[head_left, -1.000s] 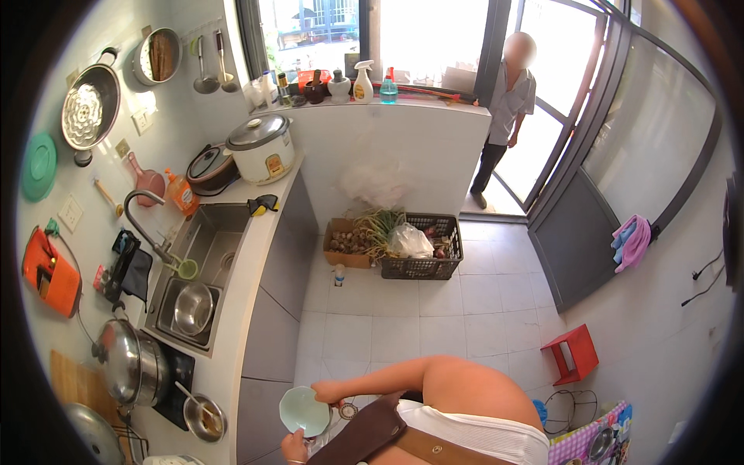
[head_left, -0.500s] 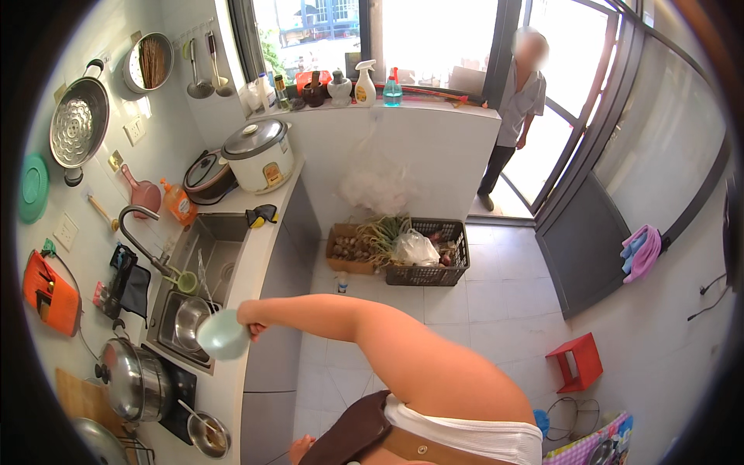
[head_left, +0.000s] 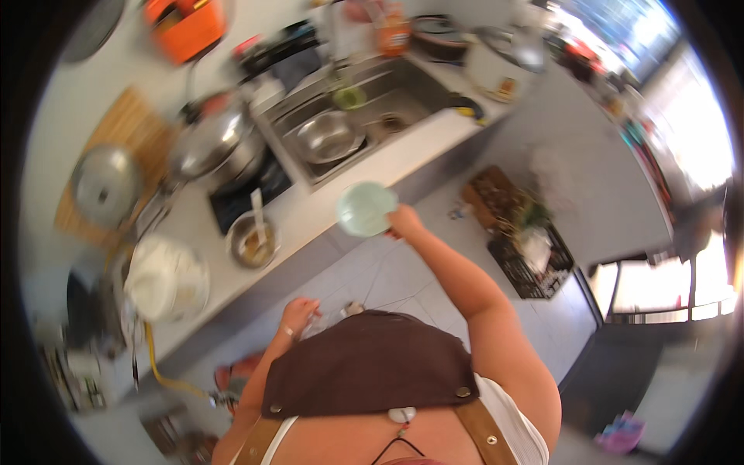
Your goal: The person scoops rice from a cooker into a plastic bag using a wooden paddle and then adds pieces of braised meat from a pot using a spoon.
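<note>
My right hand [head_left: 403, 222] is stretched out over the front edge of the white counter [head_left: 403, 155], gripping a pale green bowl [head_left: 366, 209] by its rim. The bowl is tipped on its side, its hollow facing me. My left hand [head_left: 298, 315] hangs low beside my brown apron [head_left: 372, 364], close to the counter front, fingers curled. Blur hides whether it holds anything. A small metal bowl with a spoon [head_left: 252, 244] stands on the counter to the left of the green bowl.
A sink [head_left: 364, 108] holds a steel bowl [head_left: 329, 136]. A lidded steel pot [head_left: 213, 146] sits on a black stove [head_left: 248, 192]. A white round container [head_left: 167, 279] stands at the counter's near end. A black crate [head_left: 535, 260] rests on the tiled floor.
My right hand has carried the green bowl from low by my apron up to the counter edge. The view has swung and tilted down over the counter, and is blurred.
</note>
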`<state>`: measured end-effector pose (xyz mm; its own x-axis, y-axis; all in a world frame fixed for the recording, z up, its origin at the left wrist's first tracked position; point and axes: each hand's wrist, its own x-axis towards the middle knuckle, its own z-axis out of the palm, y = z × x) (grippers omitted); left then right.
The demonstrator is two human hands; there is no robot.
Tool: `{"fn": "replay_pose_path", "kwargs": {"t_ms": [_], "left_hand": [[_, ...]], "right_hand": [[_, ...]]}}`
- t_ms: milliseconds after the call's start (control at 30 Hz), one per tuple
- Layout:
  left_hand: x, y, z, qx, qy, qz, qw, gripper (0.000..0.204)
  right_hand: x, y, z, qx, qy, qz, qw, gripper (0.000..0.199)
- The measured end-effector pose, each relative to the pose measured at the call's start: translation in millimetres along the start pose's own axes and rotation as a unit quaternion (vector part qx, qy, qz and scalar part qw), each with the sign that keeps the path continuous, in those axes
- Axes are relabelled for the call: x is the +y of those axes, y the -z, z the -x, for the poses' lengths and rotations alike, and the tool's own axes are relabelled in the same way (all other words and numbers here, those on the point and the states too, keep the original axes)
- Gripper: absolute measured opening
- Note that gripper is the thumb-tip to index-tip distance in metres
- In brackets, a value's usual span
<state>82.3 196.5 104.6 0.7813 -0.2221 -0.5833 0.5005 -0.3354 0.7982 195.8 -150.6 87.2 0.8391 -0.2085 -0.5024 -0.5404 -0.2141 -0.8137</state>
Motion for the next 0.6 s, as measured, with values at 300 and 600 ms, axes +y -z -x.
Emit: {"fn": "replay_pose_path", "kwargs": {"t_ms": [300,600], "left_hand": [[-81,52,27,0.09,0.04,0.025,0.995,0.032],[-36,230,187,0.605,-0.076,0.071,0.789,0.07]], "right_hand": [[36,-56,-112,-0.034,0.102,-0.087,0.99,0.02],[-28,-79,-112,-0.089,0.001,-0.137,0.987,0.037]]}}
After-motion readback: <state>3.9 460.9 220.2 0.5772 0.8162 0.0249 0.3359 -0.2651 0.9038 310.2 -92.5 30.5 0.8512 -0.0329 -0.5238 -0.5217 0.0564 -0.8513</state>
